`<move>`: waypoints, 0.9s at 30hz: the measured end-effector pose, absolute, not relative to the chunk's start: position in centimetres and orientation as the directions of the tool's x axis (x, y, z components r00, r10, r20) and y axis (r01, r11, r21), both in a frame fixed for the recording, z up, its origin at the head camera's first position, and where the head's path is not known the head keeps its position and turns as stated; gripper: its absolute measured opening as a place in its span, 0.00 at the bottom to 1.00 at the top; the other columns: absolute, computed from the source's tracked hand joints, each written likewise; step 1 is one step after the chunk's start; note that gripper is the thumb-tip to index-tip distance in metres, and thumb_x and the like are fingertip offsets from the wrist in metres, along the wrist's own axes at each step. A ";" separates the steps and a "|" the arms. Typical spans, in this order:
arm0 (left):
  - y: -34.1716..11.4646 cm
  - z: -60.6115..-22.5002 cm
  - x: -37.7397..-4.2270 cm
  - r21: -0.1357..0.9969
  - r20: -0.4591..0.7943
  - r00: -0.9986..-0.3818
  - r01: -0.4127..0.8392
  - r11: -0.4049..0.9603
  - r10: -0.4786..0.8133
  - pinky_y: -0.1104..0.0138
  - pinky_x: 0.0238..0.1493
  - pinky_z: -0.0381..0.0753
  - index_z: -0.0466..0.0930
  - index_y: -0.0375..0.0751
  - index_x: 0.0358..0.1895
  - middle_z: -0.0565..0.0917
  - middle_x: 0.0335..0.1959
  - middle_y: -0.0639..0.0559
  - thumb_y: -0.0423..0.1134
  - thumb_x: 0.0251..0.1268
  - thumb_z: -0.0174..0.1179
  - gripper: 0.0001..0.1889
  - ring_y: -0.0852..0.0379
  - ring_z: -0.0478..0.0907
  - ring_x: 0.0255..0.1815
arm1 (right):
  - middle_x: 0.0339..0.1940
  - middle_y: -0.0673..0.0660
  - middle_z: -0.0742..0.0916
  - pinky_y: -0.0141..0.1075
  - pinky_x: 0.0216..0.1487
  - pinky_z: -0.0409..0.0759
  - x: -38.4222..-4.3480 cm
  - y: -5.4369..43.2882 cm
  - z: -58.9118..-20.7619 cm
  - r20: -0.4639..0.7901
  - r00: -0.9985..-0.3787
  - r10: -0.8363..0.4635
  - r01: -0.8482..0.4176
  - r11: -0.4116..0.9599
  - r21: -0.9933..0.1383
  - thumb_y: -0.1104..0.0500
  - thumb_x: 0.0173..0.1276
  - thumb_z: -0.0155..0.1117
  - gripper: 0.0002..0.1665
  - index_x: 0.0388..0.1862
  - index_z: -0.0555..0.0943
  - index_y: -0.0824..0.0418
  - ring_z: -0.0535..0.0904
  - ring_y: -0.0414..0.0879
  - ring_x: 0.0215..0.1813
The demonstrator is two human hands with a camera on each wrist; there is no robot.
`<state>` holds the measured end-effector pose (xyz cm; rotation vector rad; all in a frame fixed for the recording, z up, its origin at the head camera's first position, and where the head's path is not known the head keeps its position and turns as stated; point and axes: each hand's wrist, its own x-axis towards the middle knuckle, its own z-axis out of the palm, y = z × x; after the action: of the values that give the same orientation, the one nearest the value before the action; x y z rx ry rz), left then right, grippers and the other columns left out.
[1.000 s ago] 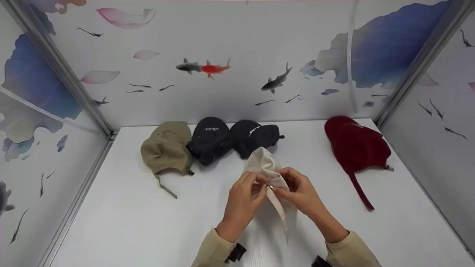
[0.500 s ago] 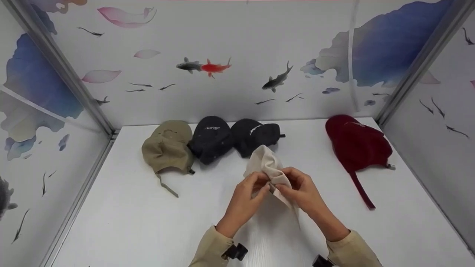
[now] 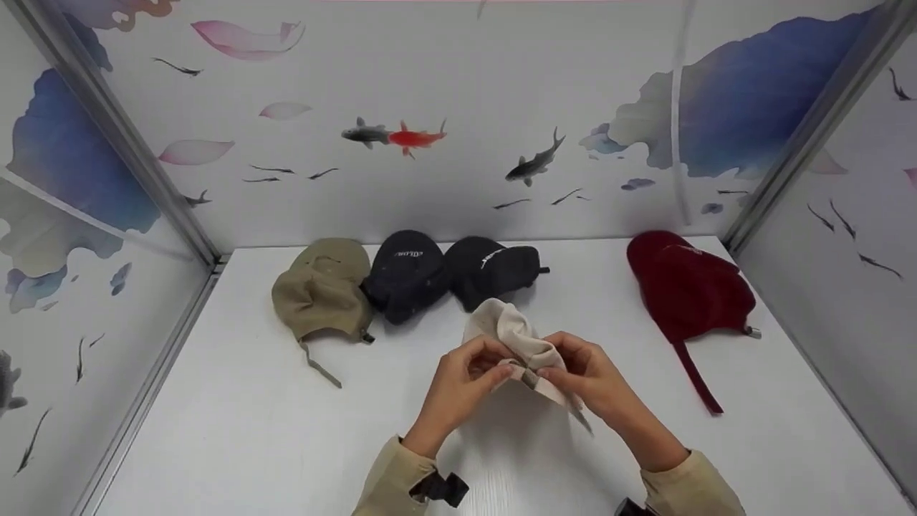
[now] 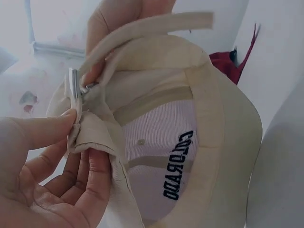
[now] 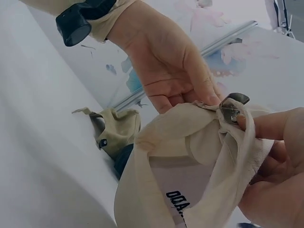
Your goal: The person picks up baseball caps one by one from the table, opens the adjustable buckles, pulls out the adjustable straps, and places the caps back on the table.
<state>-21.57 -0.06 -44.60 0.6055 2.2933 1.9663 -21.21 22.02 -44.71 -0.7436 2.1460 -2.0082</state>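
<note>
Between both hands a cream baseball cap [image 3: 494,319] is held up above the white table, its opening toward the wrists. "COLORADO" lettering [image 4: 179,164] shows inside it in the left wrist view. My left hand [image 3: 455,383] pinches the back band beside a metal buckle [image 4: 73,88], thumb on top and fingers underneath. On the buckle's other side my right hand [image 3: 602,376] pinches the strap and cap edge, its thumb at the buckle [image 5: 232,113] in the right wrist view. The strap's loose end [image 4: 190,21] sticks out past the buckle. Whether it passes fully through is unclear.
A khaki cap [image 3: 326,287], a navy cap [image 3: 407,276] and a black cap [image 3: 494,269] lie side by side along the back of the white table [image 3: 251,430]. At the right lies a dark red cap [image 3: 691,290], strap hanging loose. Printed panels stand on three sides.
The cream cap's strap end has swung from hanging down the middle to pointing right, and less of it shows. My left hand has shifted slightly left, and the buckle is now more visible.
</note>
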 end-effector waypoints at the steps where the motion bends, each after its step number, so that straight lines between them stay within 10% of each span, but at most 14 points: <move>1: -0.2 -44.7 -21.5 0.957 0.212 -0.921 0.263 0.120 0.326 0.74 0.42 0.81 0.83 0.39 0.44 0.87 0.41 0.44 0.39 0.66 0.66 0.09 0.63 0.81 0.38 | 0.43 0.43 0.84 0.26 0.41 0.80 -21.2 22.1 -44.7 0.245 -0.868 -0.431 -0.269 -0.005 -0.963 0.71 0.70 0.59 0.15 0.52 0.72 0.79 0.80 0.34 0.40; 8: -0.2 -44.9 -21.1 0.922 0.253 -0.924 0.321 0.219 0.287 0.72 0.44 0.83 0.82 0.41 0.44 0.87 0.42 0.48 0.40 0.69 0.63 0.07 0.58 0.84 0.43 | 0.43 0.43 0.84 0.26 0.41 0.80 -21.2 22.3 -44.7 0.216 -0.854 -0.474 -0.227 -0.033 -0.973 0.70 0.72 0.58 0.12 0.51 0.78 0.62 0.80 0.34 0.40; 27: 0.5 -44.4 -20.2 0.933 0.267 -0.929 0.316 0.172 0.255 0.71 0.45 0.85 0.79 0.41 0.42 0.84 0.42 0.46 0.43 0.68 0.64 0.09 0.56 0.87 0.43 | 0.42 0.45 0.84 0.28 0.41 0.81 -20.4 21.4 -45.1 0.200 -0.908 -0.368 -0.220 0.012 -0.975 0.69 0.71 0.60 0.14 0.52 0.73 0.74 0.79 0.36 0.40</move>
<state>-20.17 0.48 -44.36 0.5948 2.4425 1.9651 -20.41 21.42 -45.15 -0.6286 2.1531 -2.0394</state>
